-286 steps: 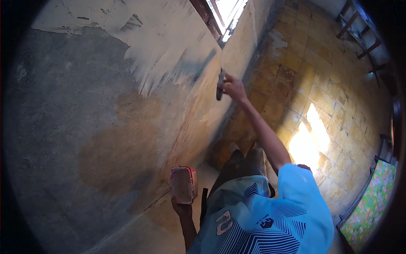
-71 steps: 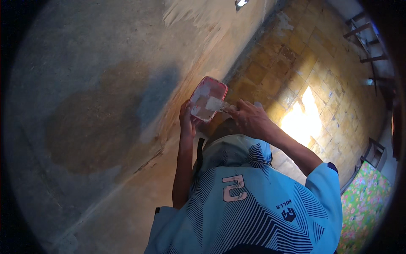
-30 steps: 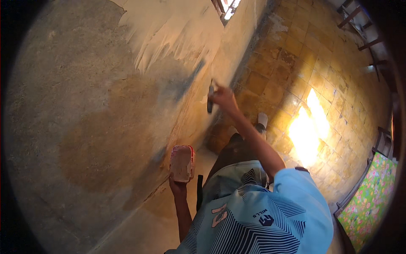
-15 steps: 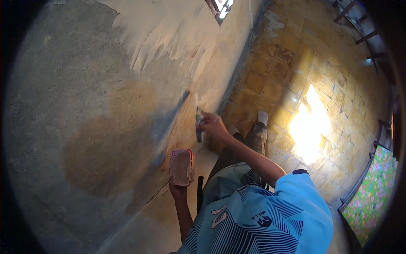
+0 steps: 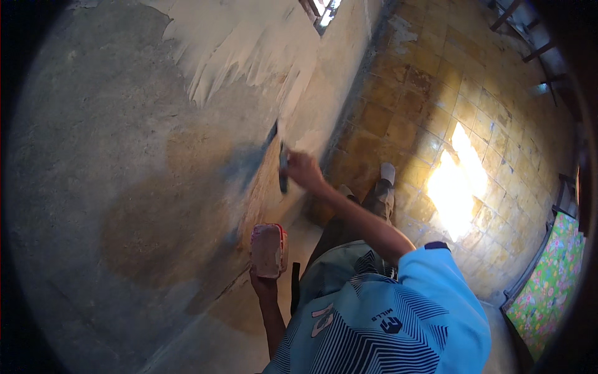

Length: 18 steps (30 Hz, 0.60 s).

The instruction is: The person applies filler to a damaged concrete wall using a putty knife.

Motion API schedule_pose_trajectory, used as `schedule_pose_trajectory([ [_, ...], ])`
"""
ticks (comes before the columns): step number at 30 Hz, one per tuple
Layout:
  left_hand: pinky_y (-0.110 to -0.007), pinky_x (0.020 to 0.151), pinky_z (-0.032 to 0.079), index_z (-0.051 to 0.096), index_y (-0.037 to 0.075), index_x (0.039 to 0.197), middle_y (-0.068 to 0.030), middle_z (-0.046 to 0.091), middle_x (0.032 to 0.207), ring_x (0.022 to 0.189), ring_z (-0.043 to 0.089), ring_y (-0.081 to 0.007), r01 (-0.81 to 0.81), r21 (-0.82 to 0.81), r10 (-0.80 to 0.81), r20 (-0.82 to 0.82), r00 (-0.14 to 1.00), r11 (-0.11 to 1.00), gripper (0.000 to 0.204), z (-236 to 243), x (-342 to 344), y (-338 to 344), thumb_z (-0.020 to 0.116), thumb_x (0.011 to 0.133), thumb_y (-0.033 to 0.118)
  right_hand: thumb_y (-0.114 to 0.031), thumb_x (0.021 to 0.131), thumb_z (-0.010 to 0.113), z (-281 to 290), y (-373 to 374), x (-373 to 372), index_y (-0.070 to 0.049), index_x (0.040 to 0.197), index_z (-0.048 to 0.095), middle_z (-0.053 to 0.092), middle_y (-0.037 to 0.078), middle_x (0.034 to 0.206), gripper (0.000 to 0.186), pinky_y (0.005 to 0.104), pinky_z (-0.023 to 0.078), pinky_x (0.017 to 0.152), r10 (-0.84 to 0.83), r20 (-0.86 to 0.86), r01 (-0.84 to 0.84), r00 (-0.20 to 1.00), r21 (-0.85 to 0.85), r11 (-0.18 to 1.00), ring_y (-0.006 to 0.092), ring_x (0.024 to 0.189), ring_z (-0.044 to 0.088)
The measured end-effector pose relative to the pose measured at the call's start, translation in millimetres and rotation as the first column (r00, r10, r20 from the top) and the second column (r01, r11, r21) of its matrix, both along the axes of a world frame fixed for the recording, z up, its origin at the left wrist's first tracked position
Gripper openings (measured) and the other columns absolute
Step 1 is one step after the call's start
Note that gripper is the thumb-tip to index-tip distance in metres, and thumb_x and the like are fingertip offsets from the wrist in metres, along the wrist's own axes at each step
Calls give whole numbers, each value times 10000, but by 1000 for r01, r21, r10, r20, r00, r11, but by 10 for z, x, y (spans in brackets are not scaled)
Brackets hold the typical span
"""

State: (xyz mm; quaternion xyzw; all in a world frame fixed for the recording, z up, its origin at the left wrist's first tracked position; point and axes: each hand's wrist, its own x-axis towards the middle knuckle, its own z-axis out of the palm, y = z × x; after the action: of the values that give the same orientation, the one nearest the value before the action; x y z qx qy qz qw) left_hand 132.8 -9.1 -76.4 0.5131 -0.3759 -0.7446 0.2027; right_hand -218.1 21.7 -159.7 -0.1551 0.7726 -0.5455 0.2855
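My right hand is closed around the dark handle of a putty knife. Its thin blade points up along the wall, seemingly on or close to the surface; exact contact is blurred. Below it, my left hand grips a small rectangular tub with a reddish rim from underneath. Pale, smooth paste fills the tub, its surface turned up toward me. Ragged streaks of pale coating cover the upper wall, while the lower left part is bare and grey.
A worn yellow tiled floor with a bright sunlit patch lies to the right, my feet on it. A window opening shows at the top. At the right edge are a green floral cloth and wooden legs.
My right hand and the putty knife have moved slightly up and left along the wall. The tub in my left hand has dropped a little.
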Motion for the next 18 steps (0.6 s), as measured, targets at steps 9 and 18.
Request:
schedule_pose_trajectory([
  [9,-515,910,477,375,157,1401,-89,425,1386,1237,457,-293,-113,58,112,19,993,992,583,-18,72,-9,523,896,408,-243,743,746,-84,153,-1236,44,1085,630,676,86,737,461,276,520,596,-260,145,292,955,-274,916,114,665,642],
  [18,-491,914,468,329,152,1430,-84,393,1418,1268,429,-286,-70,23,71,-54,996,997,571,112,-11,4,475,923,370,-172,752,742,244,77,340,37,944,639,660,94,750,302,311,509,656,39,248,25,968,-250,968,120,689,603],
])
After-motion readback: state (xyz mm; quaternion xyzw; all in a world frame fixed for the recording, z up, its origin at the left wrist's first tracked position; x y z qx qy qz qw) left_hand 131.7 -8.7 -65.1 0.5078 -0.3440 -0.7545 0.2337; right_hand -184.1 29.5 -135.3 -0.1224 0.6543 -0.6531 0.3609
